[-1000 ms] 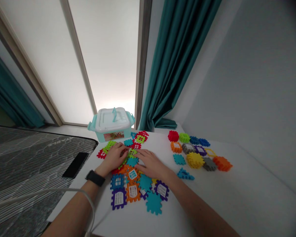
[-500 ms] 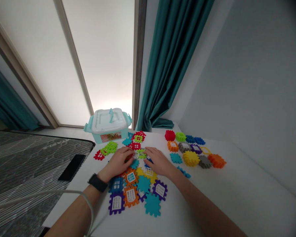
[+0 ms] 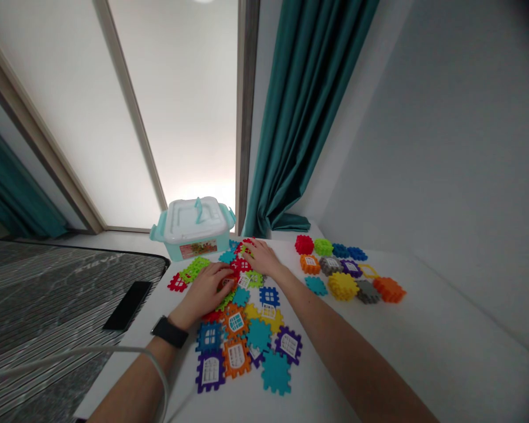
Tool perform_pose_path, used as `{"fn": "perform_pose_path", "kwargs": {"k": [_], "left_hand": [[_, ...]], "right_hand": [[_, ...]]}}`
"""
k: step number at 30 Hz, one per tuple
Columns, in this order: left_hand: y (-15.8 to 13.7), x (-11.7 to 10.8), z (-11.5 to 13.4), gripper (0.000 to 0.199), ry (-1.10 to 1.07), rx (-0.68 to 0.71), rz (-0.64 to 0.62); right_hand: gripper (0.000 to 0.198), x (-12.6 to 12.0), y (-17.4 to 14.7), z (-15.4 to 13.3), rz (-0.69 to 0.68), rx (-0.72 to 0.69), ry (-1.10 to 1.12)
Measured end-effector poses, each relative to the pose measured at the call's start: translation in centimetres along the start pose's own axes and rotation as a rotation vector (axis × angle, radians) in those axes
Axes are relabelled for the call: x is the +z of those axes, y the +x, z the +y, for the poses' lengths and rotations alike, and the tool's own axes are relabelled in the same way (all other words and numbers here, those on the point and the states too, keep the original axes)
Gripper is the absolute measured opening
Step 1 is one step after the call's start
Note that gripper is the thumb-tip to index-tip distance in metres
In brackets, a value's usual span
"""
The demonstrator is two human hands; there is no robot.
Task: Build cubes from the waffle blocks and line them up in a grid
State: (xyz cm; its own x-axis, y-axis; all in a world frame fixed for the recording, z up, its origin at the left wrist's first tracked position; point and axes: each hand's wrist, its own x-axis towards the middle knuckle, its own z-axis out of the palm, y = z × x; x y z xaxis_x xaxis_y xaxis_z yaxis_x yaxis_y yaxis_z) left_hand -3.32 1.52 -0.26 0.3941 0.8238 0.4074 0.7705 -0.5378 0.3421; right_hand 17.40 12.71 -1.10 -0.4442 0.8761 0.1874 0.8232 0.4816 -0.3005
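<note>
We curl our left hand (image 3: 206,290) beside a green piece (image 3: 224,301) and stretch our right hand (image 3: 263,257) over red pieces (image 3: 241,265), any grip we cannot tell, the box (image 3: 193,220)'s label (image 3: 198,249) unreadable

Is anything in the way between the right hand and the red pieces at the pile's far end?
Nothing visible is. The right hand has its fingers over part of the red pieces; contact is too small to tell. The left hand lies off to the left.
</note>
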Motion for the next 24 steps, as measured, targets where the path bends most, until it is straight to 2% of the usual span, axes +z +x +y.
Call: {"fn": "perform_pose_path", "kwargs": {"k": [4,8,16,19,24], "left_hand": [[-0.1,0.1,-0.1,0.029,0.004,0.002,0.000],[-0.1,0.2,-0.1,0.029,0.002,0.000,-0.012],[-0.1,0.3,0.1,0.028,-0.012,0.018,-0.021],[-0.1,0.2,0.2,0.028,-0.009,0.017,-0.031],[0.0,0.0,0.3,0.027,-0.032,0.025,-0.027]], "right_hand": [[0.039,-0.1,-0.7,0.2,-0.033,-0.016,-0.013],[0.037,-0.9,-2.8,0.3,-0.060,-0.053,-0.033],[0.037,-2.6,-8.0,0.8,-0.102,-0.233,-0.009],[0.037,-3.1,-8.3,1.2,-0.102,-0.299,0.054],[0.034,-3.1,-6.5,2.3,-0.029,-0.219,0.084]]}}
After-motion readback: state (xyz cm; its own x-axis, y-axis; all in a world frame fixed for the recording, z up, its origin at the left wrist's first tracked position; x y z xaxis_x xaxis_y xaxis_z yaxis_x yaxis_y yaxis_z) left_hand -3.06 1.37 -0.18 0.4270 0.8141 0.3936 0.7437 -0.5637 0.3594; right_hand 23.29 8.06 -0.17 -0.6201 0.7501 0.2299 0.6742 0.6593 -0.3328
